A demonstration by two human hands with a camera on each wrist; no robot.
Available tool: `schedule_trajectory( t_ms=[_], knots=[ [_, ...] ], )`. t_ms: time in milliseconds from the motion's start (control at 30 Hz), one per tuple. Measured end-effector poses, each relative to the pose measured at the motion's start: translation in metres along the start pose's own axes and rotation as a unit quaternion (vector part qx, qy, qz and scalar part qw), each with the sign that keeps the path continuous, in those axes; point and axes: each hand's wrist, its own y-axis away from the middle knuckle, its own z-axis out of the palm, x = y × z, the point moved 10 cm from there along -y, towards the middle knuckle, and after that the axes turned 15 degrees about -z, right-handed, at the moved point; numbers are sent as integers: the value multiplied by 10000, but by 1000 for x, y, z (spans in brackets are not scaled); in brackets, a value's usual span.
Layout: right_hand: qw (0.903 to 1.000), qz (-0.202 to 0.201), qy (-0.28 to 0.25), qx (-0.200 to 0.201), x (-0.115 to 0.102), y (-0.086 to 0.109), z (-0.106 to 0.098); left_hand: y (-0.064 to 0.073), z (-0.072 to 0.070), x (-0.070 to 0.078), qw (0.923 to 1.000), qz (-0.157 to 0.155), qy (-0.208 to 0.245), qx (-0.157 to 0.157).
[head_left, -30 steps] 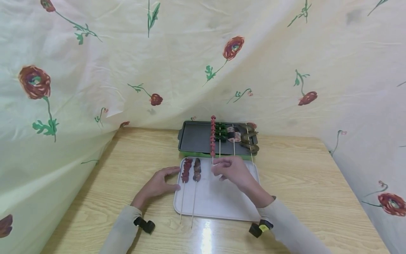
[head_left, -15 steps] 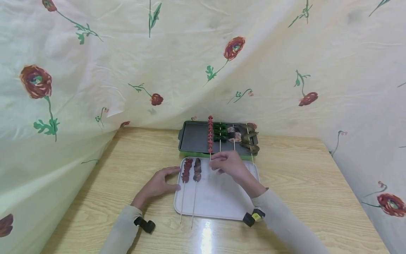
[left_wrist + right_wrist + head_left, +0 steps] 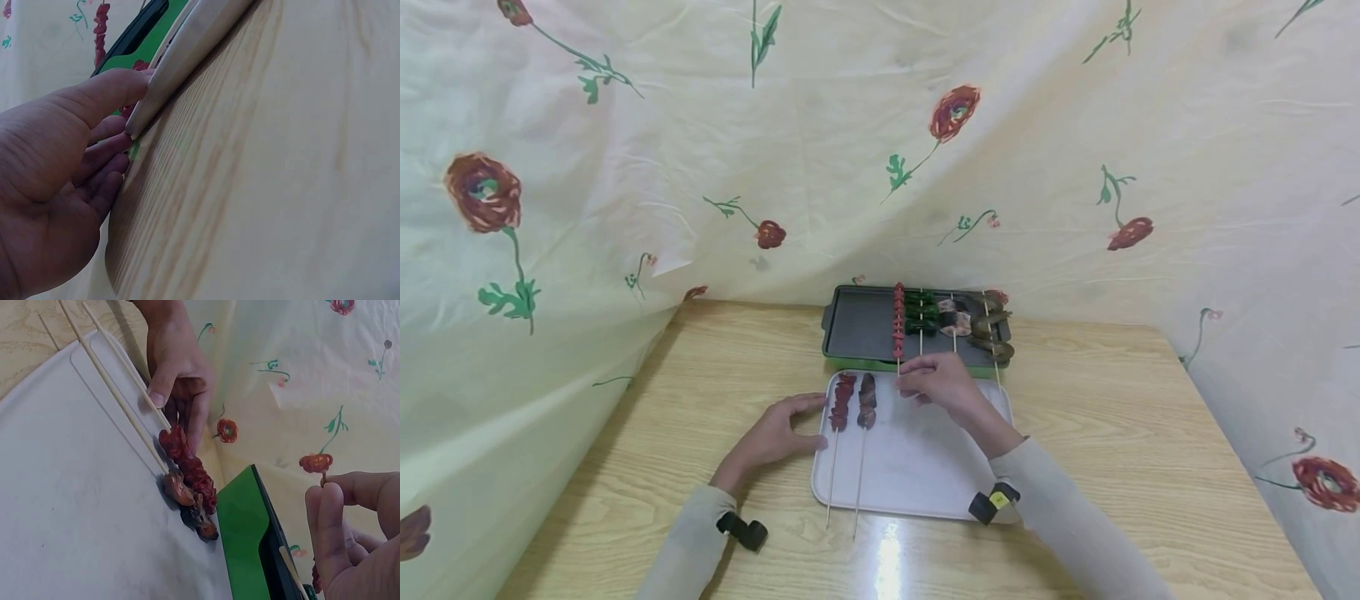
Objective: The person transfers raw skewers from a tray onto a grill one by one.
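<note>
My right hand (image 3: 943, 383) pinches the bare stick of a skewer threaded with small red pieces (image 3: 898, 321). The red part lies over the dark griddle (image 3: 857, 329), left of a green pepper skewer (image 3: 921, 315). In the right wrist view, thumb and fingertips of the right hand (image 3: 356, 544) meet around the stick. My left hand (image 3: 778, 432) is at the left edge of the white tray (image 3: 925, 467), thumb and fingers spread apart; in the left wrist view its fingers touch the tray's rim (image 3: 181, 62). On the tray lie a red meat skewer (image 3: 841, 404) and a brown one (image 3: 867, 402).
A skewer of pale, dark-banded slices (image 3: 953, 321) and one of brownish-green pieces (image 3: 991, 329) lie on the griddle's right side. The griddle's green base (image 3: 240, 531) stands right behind the tray. Flowered cloth (image 3: 850, 167) hangs behind the wooden table (image 3: 1097, 417).
My right hand has moved slightly left and forward with the red skewer, whose tip has come down toward the griddle beside the green pepper skewer. The left hand has stayed still.
</note>
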Motion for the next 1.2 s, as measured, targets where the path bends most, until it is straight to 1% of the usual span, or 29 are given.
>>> schedule_trajectory(
  t_ms=[233,433,633,867,1067,1200],
  knots=[
    [9999,114,36,0,4,-3,-1,0,0,-1,9999,-87,-73,15],
    [9999,162,48,9,6,-3,-3,-1,0,-1,9999,-102,-98,40],
    [9999,107,-7,-40,7,-1,-2,-1,0,0,9999,-78,-104,46],
    [9998,148,-7,-136,11,2,-1,0,0,0,9999,-78,-107,42],
    [9998,61,-52,-205,9,5,1,0,-1,0,9999,-62,-112,47],
    [9997,80,5,-244,9,8,2,0,0,-1,9999,-62,-114,38]
  ],
)
